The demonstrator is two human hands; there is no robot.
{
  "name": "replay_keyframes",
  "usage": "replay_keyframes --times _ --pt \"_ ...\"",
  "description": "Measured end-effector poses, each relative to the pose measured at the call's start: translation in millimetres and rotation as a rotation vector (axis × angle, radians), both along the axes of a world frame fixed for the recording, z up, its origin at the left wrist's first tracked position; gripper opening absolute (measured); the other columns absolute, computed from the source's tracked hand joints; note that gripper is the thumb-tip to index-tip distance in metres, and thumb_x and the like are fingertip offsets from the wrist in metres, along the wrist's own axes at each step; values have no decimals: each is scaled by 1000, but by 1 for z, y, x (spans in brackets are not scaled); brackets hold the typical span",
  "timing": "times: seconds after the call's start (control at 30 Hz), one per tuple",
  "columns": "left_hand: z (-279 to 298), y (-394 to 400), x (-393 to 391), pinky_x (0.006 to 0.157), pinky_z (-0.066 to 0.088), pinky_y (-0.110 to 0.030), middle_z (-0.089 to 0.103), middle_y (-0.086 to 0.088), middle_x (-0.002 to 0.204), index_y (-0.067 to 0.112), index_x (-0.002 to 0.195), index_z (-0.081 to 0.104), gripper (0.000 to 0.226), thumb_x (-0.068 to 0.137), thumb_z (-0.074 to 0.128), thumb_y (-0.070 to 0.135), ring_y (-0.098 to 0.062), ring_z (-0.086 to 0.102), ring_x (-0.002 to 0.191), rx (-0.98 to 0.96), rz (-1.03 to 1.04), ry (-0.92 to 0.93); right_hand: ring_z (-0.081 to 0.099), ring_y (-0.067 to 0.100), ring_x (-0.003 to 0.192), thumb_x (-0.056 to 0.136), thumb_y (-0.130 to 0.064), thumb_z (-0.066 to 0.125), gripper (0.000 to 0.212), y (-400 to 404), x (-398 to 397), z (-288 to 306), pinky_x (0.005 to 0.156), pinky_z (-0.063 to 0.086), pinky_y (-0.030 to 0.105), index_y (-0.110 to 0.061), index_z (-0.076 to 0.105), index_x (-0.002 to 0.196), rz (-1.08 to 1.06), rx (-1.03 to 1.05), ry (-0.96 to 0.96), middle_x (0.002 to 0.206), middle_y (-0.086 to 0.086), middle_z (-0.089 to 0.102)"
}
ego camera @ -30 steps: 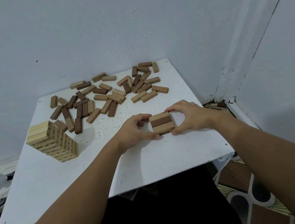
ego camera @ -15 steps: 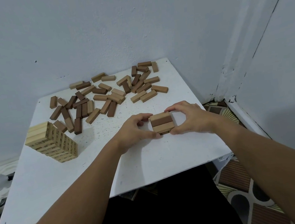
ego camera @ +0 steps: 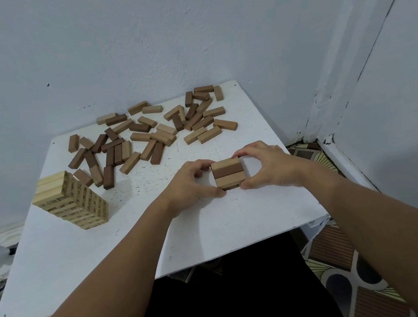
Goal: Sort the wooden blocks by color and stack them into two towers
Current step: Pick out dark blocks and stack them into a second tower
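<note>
Between our two hands, at the near right of the white table [ego camera: 211, 236]: a short brown stack [ego camera: 228, 173].

We hold the stack from both sides: left hand [ego camera: 190, 185] at its 9 o'clock, right hand [ego camera: 268, 166] at its 3 o'clock, fingers and thumbs curled against the sides. Top layer counts three blocks laid side by side, tan, dark, tan; a lower layer shows only at the near edge, count not readable. One pale tower [ego camera: 73, 200] stands well apart at 9 o'clock from the hands, three pale blocks across its top; layers too fine to count. Loose blocks [ego camera: 148, 134] lie scattered at 11 to 12 o'clock, several dozen, light brown and dark brown mixed; overlaps prevent an exact count.
</note>
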State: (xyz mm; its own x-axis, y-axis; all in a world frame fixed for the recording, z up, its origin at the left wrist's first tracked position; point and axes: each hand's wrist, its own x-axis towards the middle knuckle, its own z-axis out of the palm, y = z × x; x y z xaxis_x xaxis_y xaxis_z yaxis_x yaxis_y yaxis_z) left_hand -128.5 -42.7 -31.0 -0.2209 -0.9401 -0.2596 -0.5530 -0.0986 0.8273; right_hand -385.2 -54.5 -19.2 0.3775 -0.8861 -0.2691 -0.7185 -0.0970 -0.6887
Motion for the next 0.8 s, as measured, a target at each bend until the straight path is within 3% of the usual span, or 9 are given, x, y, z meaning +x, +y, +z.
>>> replay_keyframes --times 0.3,0.6,0.8 --pt "1 1 -1 101 44 -29 54 13 128 40 128 64 77 61 100 30 -3 49 118 17 13 21 26 15 135 80 -43 86 76 -1 -2 -1 120 23 45 -49 46 144 -1 18 -33 147 -17 35" --pt "2 1 -1 110 45 -40 54 13 128 39 125 66 72 62 99 33 -8 50 120 13 7 10 25 16 134 78 -44 86 72 -1 -1 -3 115 23 41 -51 48 140 -13 22 -52 144 -18 37" --pt "3 1 -2 110 44 -41 53 13 128 39 128 64 74 63 98 35 -7 49 120 14 0 -26 26 18 138 79 -41 86 76 -1 0 2 120 21 46 -49 46 143 6 20 -17 147 -15 36"
